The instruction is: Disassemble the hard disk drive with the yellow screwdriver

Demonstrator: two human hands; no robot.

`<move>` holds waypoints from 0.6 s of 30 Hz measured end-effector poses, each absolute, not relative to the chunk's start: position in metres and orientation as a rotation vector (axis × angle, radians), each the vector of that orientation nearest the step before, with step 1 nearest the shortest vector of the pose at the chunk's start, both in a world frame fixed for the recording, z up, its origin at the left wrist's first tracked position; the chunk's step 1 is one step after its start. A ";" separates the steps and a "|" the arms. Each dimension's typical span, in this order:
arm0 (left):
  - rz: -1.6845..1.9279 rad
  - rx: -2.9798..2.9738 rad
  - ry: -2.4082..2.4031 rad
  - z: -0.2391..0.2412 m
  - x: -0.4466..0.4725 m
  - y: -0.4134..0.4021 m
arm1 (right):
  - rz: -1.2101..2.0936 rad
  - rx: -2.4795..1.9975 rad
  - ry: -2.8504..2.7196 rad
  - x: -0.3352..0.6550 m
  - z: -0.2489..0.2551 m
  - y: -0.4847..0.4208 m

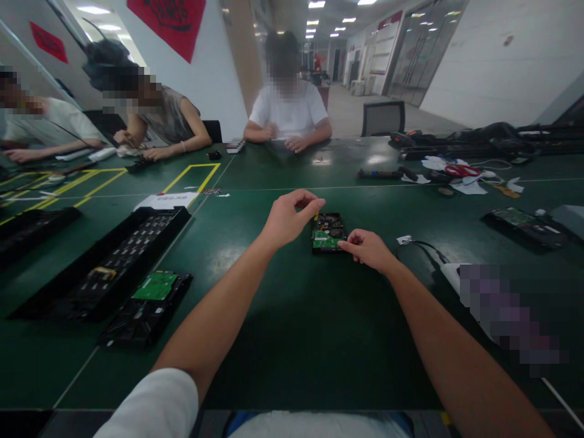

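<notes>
A hard disk drive (329, 229) lies on the green table in front of me, its underside with the green circuit board facing up. Over its far left corner is my left hand (294, 216), thumb and forefinger drawn together in a pinch. A tiny yellow spot shows just below those fingertips; I cannot make out what it is. My right hand (368, 249) grips the near right edge of the drive, thumb on top at the board and the other fingers curled beside it.
To the left, a long black tray (166, 214) holds small parts, with another drive (157, 286) beside it. A device with a cable (426, 244) lies right, near another drive (524, 226). Tools and paper scraps (468, 182) sit farther back. Several people work across the green table (292, 340).
</notes>
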State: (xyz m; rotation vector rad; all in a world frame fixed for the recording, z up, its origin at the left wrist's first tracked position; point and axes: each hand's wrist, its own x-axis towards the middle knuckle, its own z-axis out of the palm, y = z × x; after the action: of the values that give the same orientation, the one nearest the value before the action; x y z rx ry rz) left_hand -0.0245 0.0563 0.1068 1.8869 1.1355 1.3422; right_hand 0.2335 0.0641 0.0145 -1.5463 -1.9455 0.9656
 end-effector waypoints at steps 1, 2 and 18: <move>1.336 1.879 1.152 0.108 -0.027 0.057 | 0.960 -1.549 -1.948 0.234 0.014 0.064; 1.325 1.846 1.159 0.109 -0.029 0.057 | 0.956 -1.549 -1.948 0.234 0.014 0.064; 1.230 1.744 0.976 0.102 -0.019 0.058 | 0.988 -1.538 -1.935 0.234 0.011 0.066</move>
State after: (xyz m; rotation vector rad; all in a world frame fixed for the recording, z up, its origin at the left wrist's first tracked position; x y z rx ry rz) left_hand -0.0190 0.0578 0.1017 1.7444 0.9759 1.2296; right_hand 0.2338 0.0656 0.0112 -1.5385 -1.9349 0.9876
